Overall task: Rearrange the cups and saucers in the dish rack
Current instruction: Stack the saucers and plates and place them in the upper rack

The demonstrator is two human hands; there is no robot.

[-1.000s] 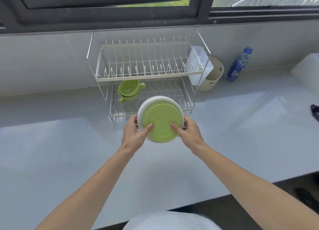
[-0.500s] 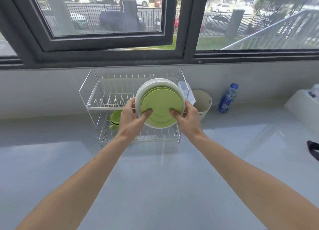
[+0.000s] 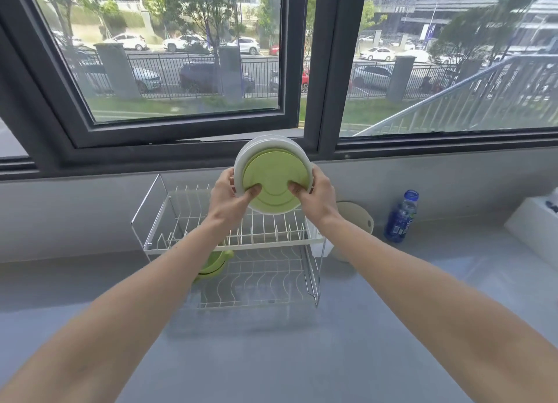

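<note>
I hold a stack of saucers [image 3: 273,179] upright, green ones in front and white ones behind. My left hand [image 3: 229,195] grips its left edge and my right hand [image 3: 317,195] its right edge, thumbs on the green face. The stack hangs above the upper tier of the white two-tier wire dish rack [image 3: 229,245]. Green cups [image 3: 214,263] sit stacked on the lower tier at the left, partly hidden by my left forearm.
A beige tub [image 3: 356,221] stands right of the rack, with a blue water bottle [image 3: 401,217] further right. A white box [image 3: 534,230] sits at the right edge. Behind the grey counter [image 3: 271,357] rise a low wall and a dark-framed window.
Both hands lifted the saucer stack from in front of the lower tier up to above the upper tier. The camera tilted upward, showing more of the window.
</note>
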